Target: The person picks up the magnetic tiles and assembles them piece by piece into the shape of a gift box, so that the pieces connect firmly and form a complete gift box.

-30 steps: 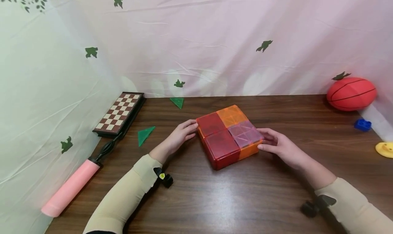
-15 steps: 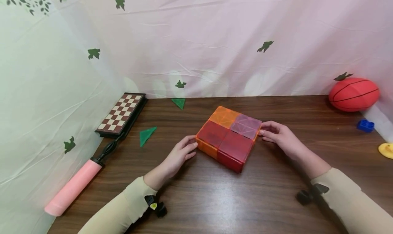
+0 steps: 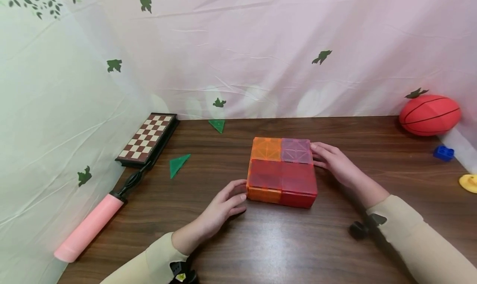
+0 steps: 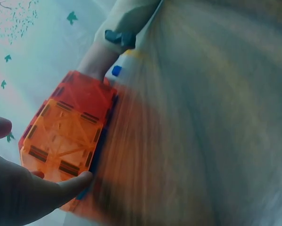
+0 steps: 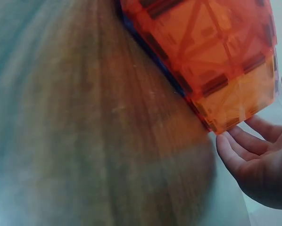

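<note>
A flat box of see-through magnetic tiles (image 3: 282, 174) lies on the brown table (image 3: 283, 251). Its top has two red tiles in front, an orange one back left and a purple one back right. My left hand (image 3: 220, 211) touches the box's left side near the front corner, fingers slightly bent; the left wrist view has its thumb along the orange side. Against the right side, near the back, rest the fingertips of my right hand (image 3: 337, 162). In the right wrist view, those fingers (image 5: 230, 153) meet the lower edge of an orange tile.
Two green triangular tiles, a nearer one (image 3: 179, 165) and a farther one (image 3: 218, 126), lie left of the box. Farther left are a chessboard case (image 3: 146, 139) and a pink pump (image 3: 89, 228). A red ball (image 3: 430, 115), blue block (image 3: 443, 152) and yellow duck (image 3: 468, 182) are at right.
The box has turned counterclockwise on the table, so its front now faces me squarely. My left hand has come toward me along with it; my right hand has shifted slightly away.
</note>
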Demonstrator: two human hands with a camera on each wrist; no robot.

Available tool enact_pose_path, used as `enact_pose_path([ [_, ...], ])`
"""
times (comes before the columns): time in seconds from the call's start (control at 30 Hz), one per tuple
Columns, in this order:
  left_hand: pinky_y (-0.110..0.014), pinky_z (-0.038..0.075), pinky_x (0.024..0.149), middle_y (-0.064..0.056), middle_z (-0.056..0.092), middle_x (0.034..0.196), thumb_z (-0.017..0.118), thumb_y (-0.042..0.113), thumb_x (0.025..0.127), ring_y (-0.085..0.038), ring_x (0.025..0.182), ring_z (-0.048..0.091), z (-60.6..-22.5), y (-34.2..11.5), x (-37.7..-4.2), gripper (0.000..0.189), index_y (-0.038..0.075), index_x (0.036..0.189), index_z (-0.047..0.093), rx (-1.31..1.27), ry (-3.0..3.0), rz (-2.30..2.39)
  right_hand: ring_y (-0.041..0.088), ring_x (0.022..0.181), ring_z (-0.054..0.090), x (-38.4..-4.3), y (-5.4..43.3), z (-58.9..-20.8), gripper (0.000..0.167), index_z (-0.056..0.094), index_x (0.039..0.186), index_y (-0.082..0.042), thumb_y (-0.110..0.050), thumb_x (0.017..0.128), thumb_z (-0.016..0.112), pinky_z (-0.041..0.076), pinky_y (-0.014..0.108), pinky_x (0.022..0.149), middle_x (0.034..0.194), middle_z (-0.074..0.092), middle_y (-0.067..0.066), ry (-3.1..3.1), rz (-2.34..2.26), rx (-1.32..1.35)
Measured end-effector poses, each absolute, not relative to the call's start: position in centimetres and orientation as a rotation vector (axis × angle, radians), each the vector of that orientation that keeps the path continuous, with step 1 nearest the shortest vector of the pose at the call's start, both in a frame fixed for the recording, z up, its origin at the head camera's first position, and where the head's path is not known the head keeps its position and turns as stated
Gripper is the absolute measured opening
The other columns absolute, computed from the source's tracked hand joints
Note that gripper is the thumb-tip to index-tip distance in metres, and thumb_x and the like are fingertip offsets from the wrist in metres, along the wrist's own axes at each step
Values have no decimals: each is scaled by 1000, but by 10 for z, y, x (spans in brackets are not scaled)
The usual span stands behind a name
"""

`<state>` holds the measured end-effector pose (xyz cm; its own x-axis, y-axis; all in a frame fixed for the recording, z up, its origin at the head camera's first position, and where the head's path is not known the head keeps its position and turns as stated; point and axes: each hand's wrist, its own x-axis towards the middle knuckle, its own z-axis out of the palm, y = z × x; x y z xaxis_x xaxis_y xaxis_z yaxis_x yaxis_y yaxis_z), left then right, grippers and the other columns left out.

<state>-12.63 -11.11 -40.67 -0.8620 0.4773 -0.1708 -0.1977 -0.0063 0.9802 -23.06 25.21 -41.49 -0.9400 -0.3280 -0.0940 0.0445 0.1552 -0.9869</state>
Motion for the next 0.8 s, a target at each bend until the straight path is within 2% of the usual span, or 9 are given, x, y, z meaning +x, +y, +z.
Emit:
enact_pose_path([
  [0.17, -54, 41, 108, -25, 36, 152, 47, 13, 106, -38, 140, 40, -405, -107, -120, 49, -2, 152, 35, 313, 1762, 1920, 8, 114, 62, -234, 250, -412, 65, 36, 153, 4, -42, 108, 47, 52, 25, 94, 141, 52, 16, 2144, -1821, -264],
  [0.33, -54, 41, 108, -25, 37, 152, 47, 12, 106, -38, 138, 42, -405, -106, -120, 48, -1, 151, 36, 304, 1750, 1917, 7, 115, 62, -236, 251, -412, 64, 36, 153, 3, -41, 108, 47, 52, 25, 93, 136, 57, 8, 2138, -1816, -279],
  [0.63, -53, 41, 109, -25, 36, 153, 47, 12, 106, -38, 142, 38, -405, -107, -121, 49, -1, 151, 35, 310, 1753, 1907, 8, 115, 61, -238, 253, -414, 64, 35, 153, 3, -41, 108, 46, 52, 25, 94, 133, 58, 4, 2116, -1823, -279],
  [0.8, -48, 43, 108, -28, 38, 153, 53, 10, 104, -44, 139, 41, -405, -121, -137, 50, -6, 149, 38, 354, 1925, 1867, 9, 116, 61, -239, 253, -415, 63, 36, 153, 3, -41, 108, 47, 52, 25, 94, 133, 58, 3, 2106, -1828, -288],
])
